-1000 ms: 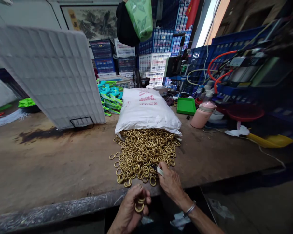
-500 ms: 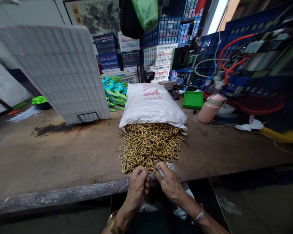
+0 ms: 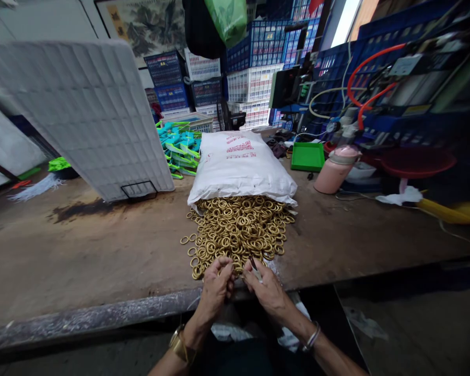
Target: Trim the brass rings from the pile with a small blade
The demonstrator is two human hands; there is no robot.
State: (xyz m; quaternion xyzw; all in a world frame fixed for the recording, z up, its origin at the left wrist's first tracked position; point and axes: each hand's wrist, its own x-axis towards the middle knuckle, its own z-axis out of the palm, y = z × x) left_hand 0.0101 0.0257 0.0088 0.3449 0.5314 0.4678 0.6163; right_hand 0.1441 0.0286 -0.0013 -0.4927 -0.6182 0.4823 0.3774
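Note:
A heap of brass-coloured rings (image 3: 238,227) spills from the mouth of a white sack (image 3: 243,169) on the table. At the near edge of the heap, my left hand (image 3: 218,282) is closed, thumb against the fingertips; what it pinches is too small or hidden to name. Close to its right, my right hand (image 3: 267,288) is closed around a slim tool (image 3: 255,269) with a dark tip and a pale metal body, pointing up and away. The fingertips of both hands face each other, a small gap apart, over the nearest rings.
A tall pale ribbed panel (image 3: 90,115) leans at the left of the table (image 3: 113,256). Bright green and blue plastic pieces (image 3: 180,146) lie behind the sack. To the right stand a green tray (image 3: 307,156), a pink bottle (image 3: 335,169) and a machine with orange hoses (image 3: 362,94).
The view has shifted slightly. Both hands stay close together at the heap's near edge, and the tool in my right hand now points more upright, its dark tip showing.

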